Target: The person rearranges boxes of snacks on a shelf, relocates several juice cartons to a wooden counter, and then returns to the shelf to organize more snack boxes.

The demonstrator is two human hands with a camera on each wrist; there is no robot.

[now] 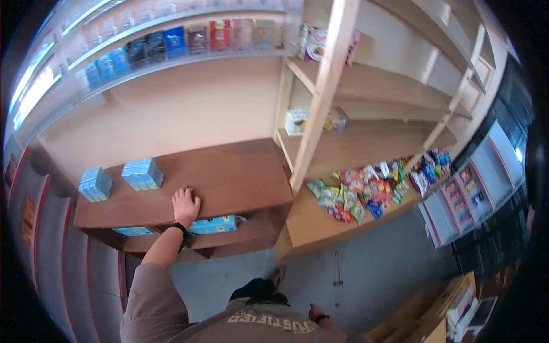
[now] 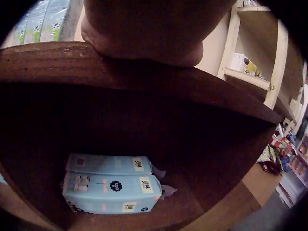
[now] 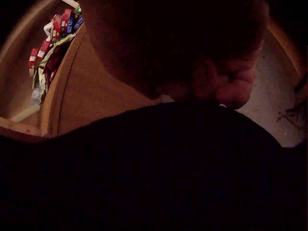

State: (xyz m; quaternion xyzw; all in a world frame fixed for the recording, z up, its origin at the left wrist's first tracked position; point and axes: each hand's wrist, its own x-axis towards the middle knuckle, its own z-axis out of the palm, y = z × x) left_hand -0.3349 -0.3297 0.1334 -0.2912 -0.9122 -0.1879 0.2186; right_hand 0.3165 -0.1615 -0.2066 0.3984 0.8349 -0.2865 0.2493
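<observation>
My left hand (image 1: 186, 206) rests palm down on top of a low brown cabinet (image 1: 240, 171), its fingers relaxed and holding nothing. To its left stand two light-blue wrapped blocks of packs, a nearer one (image 1: 142, 174) and a farther one (image 1: 95, 184). Below the hand, light-blue packs (image 2: 115, 190) with torn wrapping at one end lie in the cabinet's compartment. Another blue pack (image 1: 134, 231) shows in the compartment to the left. My right hand (image 1: 315, 311) hangs low beside my body, fingers loosely curled around nothing visible; the right wrist view is dark.
Colourful snack bags (image 1: 366, 191) are heaped on a low wooden shelf (image 1: 309, 228) at the right, below a wooden rack (image 1: 323, 97). Grey tiered shelves (image 1: 74, 257) stand at the left. A glass-fronted shelf (image 1: 171, 54) with boxes hangs above. Cardboard (image 1: 423, 314) lies at the lower right.
</observation>
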